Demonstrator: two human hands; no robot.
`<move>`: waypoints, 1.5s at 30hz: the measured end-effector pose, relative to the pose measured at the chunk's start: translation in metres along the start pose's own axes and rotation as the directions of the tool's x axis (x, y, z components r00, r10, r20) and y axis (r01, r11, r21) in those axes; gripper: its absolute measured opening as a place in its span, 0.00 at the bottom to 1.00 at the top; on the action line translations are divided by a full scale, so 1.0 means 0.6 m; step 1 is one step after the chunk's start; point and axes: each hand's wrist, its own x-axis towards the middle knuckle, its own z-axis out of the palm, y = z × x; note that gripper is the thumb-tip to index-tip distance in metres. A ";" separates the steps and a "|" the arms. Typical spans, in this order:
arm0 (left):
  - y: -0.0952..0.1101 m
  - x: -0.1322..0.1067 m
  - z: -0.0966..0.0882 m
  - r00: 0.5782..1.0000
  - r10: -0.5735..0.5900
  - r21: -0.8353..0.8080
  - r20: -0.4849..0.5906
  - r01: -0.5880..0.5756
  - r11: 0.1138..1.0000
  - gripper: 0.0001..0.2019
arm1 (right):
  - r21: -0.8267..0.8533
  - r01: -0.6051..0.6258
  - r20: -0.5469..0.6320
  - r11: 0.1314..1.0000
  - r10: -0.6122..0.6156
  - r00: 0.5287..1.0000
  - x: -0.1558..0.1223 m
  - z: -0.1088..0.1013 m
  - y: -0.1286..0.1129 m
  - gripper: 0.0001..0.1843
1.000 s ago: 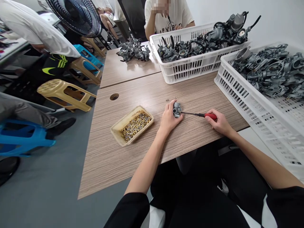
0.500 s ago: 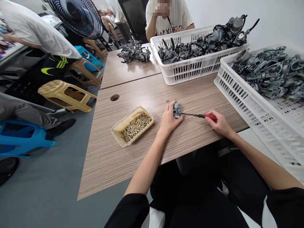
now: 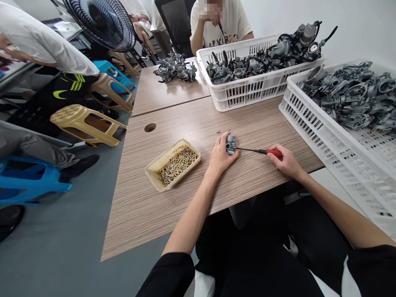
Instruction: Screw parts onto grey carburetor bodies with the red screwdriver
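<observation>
— Starting with the left hand [image 3: 220,156]: what is held in it?

— A small grey carburettor body [image 3: 230,144] is gripped between the thumb and the fingers and is kept down on the wooden table [image 3: 185,119], towards its near edge. The hand is closed round the part from the left.

— And the right hand [image 3: 286,161]?

— It is wrapped round the red handle of a screwdriver [image 3: 262,151]. The thin dark shaft is held almost flat and pointed leftwards, and its tip is set against the right side of the carburettor body. Whether the tip is seated in a screw head cannot be told, as it is too small.

— What is found around the part?

— A few tiny loose bits [image 3: 222,130] are seen on the table just behind it. To the left, well apart from the hand, a shallow beige tray [image 3: 151,171] is placed, filled with small brass pieces. Two white slatted crates are set further off. The rear crate [image 3: 247,93] is heaped with dark assembled carburettors, and the side crate [image 3: 324,136], at the right edge, is loaded with bare grey castings.

— Is anyone else shown?

— A person in a white shirt [image 3: 221,29] is seated behind the rear crate, with one hand raised near the face. A pile of carburettors [image 3: 175,68] is left on the farther table. A black fan [image 3: 100,20] is seen at the upper left, above a tan stool [image 3: 83,121].
</observation>
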 end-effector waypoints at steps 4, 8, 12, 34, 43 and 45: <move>0.000 0.000 0.001 1.000 -0.004 0.004 -0.004 0.004 1.000 0.38 | 0.006 -0.003 0.013 1.000 0.003 1.000 -0.001 -0.001 -0.003 0.18; 0.000 0.000 0.001 1.000 -0.005 0.002 0.000 0.005 1.000 0.38 | 0.010 0.001 0.011 1.000 -0.001 1.000 -0.001 -0.001 -0.003 0.17; 0.000 0.000 0.001 1.000 -0.001 0.001 0.000 0.001 1.000 0.38 | 0.010 0.002 0.008 1.000 -0.002 1.000 0.000 0.000 -0.001 0.18; -0.005 0.000 0.002 1.000 0.011 0.008 0.001 -0.011 1.000 0.38 | -0.001 -0.003 0.007 1.000 0.003 1.000 -0.001 -0.001 -0.002 0.18; -0.007 0.001 0.003 1.000 0.008 0.000 -0.003 -0.008 1.000 0.38 | 0.006 0.002 -0.004 1.000 -0.002 1.000 0.000 0.001 0.001 0.19; -0.006 0.001 0.003 1.000 0.006 -0.002 -0.004 -0.006 1.000 0.38 | 0.010 -0.001 0.000 1.000 0.001 1.000 0.000 0.001 0.000 0.18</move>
